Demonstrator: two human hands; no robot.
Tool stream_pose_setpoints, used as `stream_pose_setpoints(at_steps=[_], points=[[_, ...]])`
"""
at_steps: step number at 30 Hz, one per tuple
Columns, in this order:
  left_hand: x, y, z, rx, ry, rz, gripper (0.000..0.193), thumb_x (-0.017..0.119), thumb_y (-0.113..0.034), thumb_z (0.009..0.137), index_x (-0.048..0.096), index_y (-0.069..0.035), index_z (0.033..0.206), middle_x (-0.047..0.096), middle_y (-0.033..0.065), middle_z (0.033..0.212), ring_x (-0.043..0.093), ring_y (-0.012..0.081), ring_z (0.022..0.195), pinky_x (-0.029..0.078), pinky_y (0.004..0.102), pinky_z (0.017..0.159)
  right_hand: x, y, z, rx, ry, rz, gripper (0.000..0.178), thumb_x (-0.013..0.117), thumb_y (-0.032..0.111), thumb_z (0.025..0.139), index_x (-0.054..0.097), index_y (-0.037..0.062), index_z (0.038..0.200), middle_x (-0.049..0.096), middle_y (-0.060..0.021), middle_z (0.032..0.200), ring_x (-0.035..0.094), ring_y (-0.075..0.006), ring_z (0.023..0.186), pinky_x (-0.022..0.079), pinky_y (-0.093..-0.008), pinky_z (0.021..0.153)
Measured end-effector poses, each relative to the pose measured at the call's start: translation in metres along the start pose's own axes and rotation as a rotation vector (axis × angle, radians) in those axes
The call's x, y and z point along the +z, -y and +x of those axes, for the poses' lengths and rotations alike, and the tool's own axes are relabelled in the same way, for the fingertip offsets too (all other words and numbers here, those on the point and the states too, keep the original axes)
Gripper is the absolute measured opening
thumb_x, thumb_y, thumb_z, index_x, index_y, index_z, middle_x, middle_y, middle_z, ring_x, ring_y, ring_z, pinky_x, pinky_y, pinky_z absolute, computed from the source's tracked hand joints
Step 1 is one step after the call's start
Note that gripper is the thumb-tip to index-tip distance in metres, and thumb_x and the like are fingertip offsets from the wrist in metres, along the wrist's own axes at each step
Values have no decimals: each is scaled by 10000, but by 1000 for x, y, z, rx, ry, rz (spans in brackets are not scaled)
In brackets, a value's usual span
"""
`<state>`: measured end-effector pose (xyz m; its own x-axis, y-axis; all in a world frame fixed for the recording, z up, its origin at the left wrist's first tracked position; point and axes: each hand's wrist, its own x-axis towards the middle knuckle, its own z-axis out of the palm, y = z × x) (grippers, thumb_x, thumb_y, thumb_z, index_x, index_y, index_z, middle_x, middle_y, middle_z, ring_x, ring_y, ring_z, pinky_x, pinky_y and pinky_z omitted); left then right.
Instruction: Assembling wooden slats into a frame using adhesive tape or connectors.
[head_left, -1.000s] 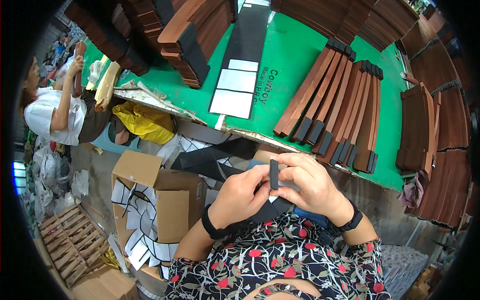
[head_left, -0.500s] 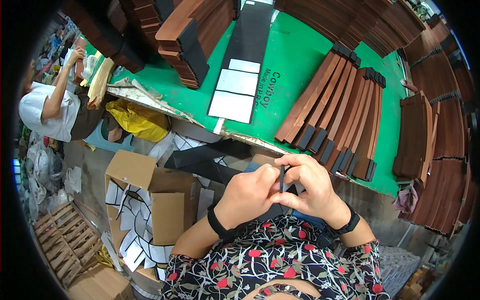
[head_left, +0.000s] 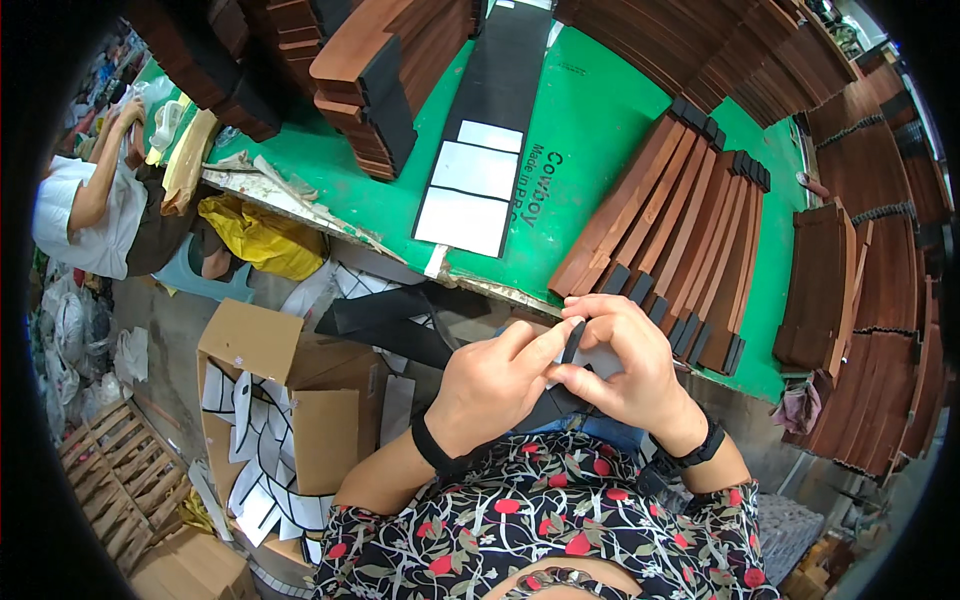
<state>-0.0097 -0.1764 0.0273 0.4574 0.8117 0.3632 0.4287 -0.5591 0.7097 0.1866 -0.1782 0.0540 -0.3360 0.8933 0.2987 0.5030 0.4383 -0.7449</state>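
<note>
In front of my chest, a short, thin black strip (head_left: 574, 343) stands nearly on end, tilted to the right at its top. My right hand (head_left: 637, 372) pinches it between thumb and fingers. My left hand (head_left: 487, 388) meets it from the other side, the fingertips closed at the strip. A pale patch shows behind it, too small to make out. Just beyond my hands, a fanned row of curved brown wooden slats (head_left: 655, 215) with black end pieces lies on the green tabletop (head_left: 585, 110). Left of the slats lies a black sheet (head_left: 495, 75) with white backing pieces (head_left: 463, 220) on it.
An open cardboard box (head_left: 325, 430) holding black-edged white scraps (head_left: 265, 455) stands at my lower left. Stacks of brown slats (head_left: 365, 90) rise at the table's far left; more stacks (head_left: 820, 290) stand right. A person in a white shirt (head_left: 90, 215) sits at far left.
My left fingers have straightened and moved up along the strip, which now leans more to the right. The view has shifted slightly. The other person's arm has moved left.
</note>
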Motion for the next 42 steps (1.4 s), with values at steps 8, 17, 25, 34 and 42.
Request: stream_pose_setpoints(at_steps=[8,17,25,34,42], points=[[3,10,-1,-56,12,-157,354,675,-22,821,651,-92,1167,602,82,829,635,287,631,516,385,535,-4,0,2,-218,16,-113,446,890,254,645,587,33,886,640,-182,1183,649,-346,1086,535,-424,880],[4,3,-4,-73,47,-142,188,688,-49,837,632,-67,1016,630,104,803,656,297,644,506,390,541,-6,0,2,29,152,193,393,894,133,694,594,72,941,593,-143,1123,614,-309,1023,516,-383,849],[-5,21,6,-303,239,-8,96,625,-137,959,616,-71,1029,676,153,764,676,357,693,519,438,588,-21,-9,8,-7,-143,-254,547,927,293,616,591,17,949,621,-173,1046,641,-311,944,552,-373,739],[18,18,20,-222,130,112,179,658,-131,923,594,-72,1079,681,138,735,684,315,651,527,413,554,-4,-22,8,25,-223,-422,538,911,234,602,595,22,983,630,-172,1065,645,-338,970,546,-415,785],[25,19,20,-261,93,85,226,676,-153,915,603,-45,1100,685,149,753,688,328,666,538,414,564,-3,-19,11,28,-189,-498,536,892,193,612,600,20,1027,639,-167,1115,637,-347,1000,522,-436,816]])
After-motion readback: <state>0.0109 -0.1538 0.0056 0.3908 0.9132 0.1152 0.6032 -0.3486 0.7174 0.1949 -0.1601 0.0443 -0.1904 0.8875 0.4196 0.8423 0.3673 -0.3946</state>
